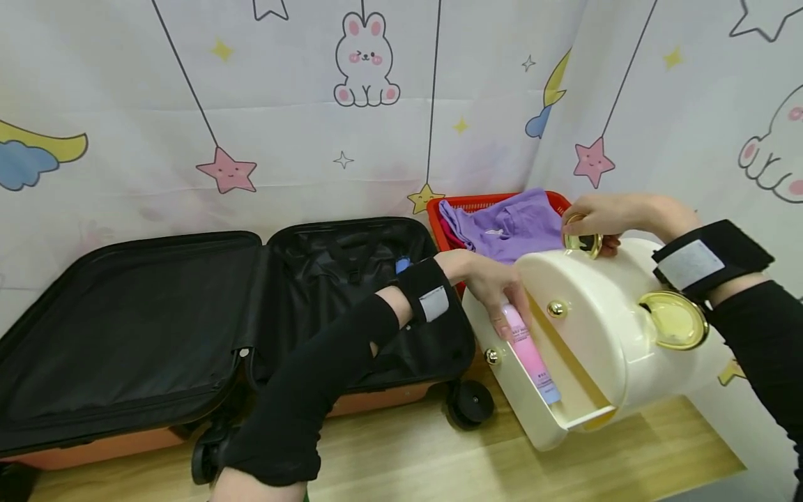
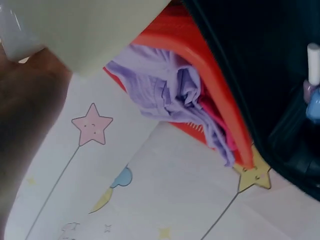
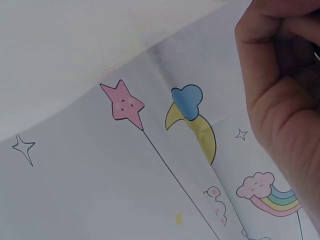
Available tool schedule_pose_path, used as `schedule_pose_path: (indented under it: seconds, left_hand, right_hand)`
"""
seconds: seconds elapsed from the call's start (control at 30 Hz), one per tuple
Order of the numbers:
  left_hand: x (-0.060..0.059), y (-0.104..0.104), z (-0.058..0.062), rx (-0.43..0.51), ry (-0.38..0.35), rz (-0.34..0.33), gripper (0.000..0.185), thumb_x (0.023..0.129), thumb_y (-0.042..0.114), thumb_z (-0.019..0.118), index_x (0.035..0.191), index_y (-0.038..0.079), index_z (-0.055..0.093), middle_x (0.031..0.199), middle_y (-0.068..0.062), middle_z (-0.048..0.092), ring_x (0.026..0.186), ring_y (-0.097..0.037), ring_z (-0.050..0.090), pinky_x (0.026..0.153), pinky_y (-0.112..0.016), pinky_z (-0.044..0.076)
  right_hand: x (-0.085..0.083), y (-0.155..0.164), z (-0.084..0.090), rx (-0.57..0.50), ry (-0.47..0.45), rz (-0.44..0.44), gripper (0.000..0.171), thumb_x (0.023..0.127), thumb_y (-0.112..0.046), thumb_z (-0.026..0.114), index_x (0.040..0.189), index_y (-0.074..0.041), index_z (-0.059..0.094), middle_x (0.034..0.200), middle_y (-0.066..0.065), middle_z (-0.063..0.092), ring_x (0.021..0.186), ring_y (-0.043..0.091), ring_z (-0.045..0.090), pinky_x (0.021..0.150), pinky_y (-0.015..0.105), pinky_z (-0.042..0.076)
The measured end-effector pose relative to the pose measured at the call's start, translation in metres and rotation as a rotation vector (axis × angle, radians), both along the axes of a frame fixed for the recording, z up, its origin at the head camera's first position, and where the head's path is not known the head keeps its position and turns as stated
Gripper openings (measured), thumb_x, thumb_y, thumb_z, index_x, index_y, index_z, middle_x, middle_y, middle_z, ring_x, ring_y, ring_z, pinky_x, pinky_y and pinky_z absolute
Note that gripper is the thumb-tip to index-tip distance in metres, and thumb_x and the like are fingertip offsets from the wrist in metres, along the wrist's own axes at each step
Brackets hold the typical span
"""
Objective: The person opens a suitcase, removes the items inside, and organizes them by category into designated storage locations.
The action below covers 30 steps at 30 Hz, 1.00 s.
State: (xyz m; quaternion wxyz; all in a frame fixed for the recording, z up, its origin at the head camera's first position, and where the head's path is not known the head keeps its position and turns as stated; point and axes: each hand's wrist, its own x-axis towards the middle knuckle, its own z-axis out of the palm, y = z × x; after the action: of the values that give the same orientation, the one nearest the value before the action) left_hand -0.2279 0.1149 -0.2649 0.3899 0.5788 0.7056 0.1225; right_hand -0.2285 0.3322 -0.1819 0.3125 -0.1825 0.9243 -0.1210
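My left hand (image 1: 498, 282) pinches the upper end of a pink tube (image 1: 527, 348) with a pale blue cap. The tube lies slanted over the pulled-out drawer (image 1: 511, 390) of a cream rounded storage box (image 1: 580, 314). Gold knobs (image 1: 557, 309) sit on the box front. On top of the box my right hand (image 1: 605, 219) grips a gold ring-like fitting (image 1: 583, 240); in the right wrist view its fingers (image 3: 265, 60) look curled. A second gold fitting (image 1: 677, 321) is farther right. The left wrist view shows the tube poorly.
An open black-lined suitcase (image 1: 144, 335) lies at the left; a small blue item (image 1: 403, 265) is inside, partly hidden by my left arm. Behind the box stands a red basket (image 1: 439, 226) with purple cloth (image 1: 508, 226). A wooden tabletop (image 1: 389, 453) runs along the front.
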Motion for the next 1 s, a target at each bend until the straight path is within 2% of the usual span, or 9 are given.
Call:
schedule_pose_path:
  seconds: [0.13,0.23,0.3,0.43,0.5,0.6,0.73,0.87,1.0]
  left_hand:
    - [0.001,-0.012,-0.008,0.088,0.007,0.109,0.054,0.085,0.026,0.081,0.133,0.008,0.066,0.134,-0.005,0.068,0.127,-0.010,0.057,0.112,-0.022,0.042]
    - [0.002,-0.021,-0.016,0.230,0.051,0.180,0.057,0.079,0.030,0.087,0.128,0.008,0.069,0.132,-0.004,0.069,0.129,-0.013,0.057,0.114,-0.028,0.041]
    - [0.002,-0.027,-0.023,0.335,0.096,0.206,0.062,0.074,0.031,0.090,0.127,0.008,0.068,0.131,-0.003,0.067,0.128,-0.014,0.055,0.114,-0.025,0.039]
    - [0.002,-0.036,-0.038,0.520,0.207,0.270,0.092,0.063,0.034,0.097,0.140,0.009,0.053,0.143,-0.007,0.052,0.136,-0.018,0.043,0.118,-0.024,0.032]
    - [0.001,-0.039,-0.047,0.571,0.224,0.326,0.109,0.061,0.033,0.098,0.150,0.009,0.041,0.151,-0.010,0.042,0.143,-0.021,0.036,0.122,-0.028,0.029]
    - [-0.002,-0.044,-0.058,0.606,0.203,0.407,0.126,0.062,0.029,0.097,0.159,0.009,0.020,0.160,-0.012,0.030,0.149,-0.023,0.030,0.124,-0.035,0.028]
    - [-0.003,-0.045,-0.066,0.625,0.202,0.477,0.131,0.066,0.031,0.095,0.162,0.013,0.007,0.163,-0.011,0.029,0.151,-0.024,0.034,0.124,-0.039,0.031]
    - [0.000,-0.039,-0.071,0.593,0.290,0.524,0.128,0.071,0.041,0.091,0.163,0.015,0.004,0.164,-0.008,0.032,0.151,-0.023,0.035,0.123,-0.041,0.033]
    - [0.008,-0.026,-0.073,0.532,0.437,0.560,0.124,0.074,0.053,0.085,0.163,0.014,0.007,0.162,-0.006,0.038,0.149,-0.022,0.040,0.117,-0.041,0.041]
  right_hand:
    - [-0.001,0.000,0.001,-0.008,-0.007,-0.005,0.023,0.103,-0.010,0.042,0.104,0.002,0.061,0.057,-0.001,0.056,0.045,0.006,0.052,0.047,0.020,0.042]
    - [-0.001,0.000,0.002,-0.006,0.000,-0.005,0.023,0.103,-0.011,0.042,0.104,0.003,0.061,0.056,-0.001,0.056,0.045,0.007,0.051,0.047,0.020,0.043]
    - [-0.001,0.000,0.002,-0.002,0.004,-0.003,0.024,0.103,-0.011,0.042,0.105,0.003,0.061,0.057,-0.001,0.056,0.045,0.007,0.052,0.047,0.021,0.043]
    - [-0.002,-0.001,0.003,0.005,0.000,-0.005,0.023,0.104,-0.012,0.041,0.106,0.003,0.060,0.058,-0.002,0.056,0.047,0.008,0.052,0.048,0.021,0.043]
    - [-0.002,-0.001,0.003,0.004,-0.005,-0.012,0.023,0.104,-0.012,0.041,0.106,0.003,0.059,0.057,-0.001,0.055,0.047,0.008,0.052,0.048,0.021,0.044]
    - [-0.002,0.000,0.003,0.000,-0.012,-0.019,0.023,0.104,-0.012,0.041,0.105,0.003,0.059,0.058,-0.001,0.055,0.047,0.009,0.052,0.048,0.022,0.044]
    - [-0.001,-0.001,0.003,0.003,-0.024,-0.029,0.024,0.104,-0.013,0.041,0.106,0.002,0.059,0.059,-0.002,0.055,0.048,0.009,0.052,0.049,0.022,0.043]
    - [0.000,-0.002,0.003,0.008,-0.029,-0.047,0.024,0.104,-0.014,0.041,0.105,0.000,0.060,0.062,-0.003,0.055,0.050,0.009,0.051,0.050,0.022,0.044]
    - [0.001,-0.003,0.002,0.014,-0.009,-0.042,0.023,0.104,-0.015,0.043,0.102,-0.001,0.060,0.065,-0.003,0.054,0.051,0.008,0.051,0.051,0.023,0.045]
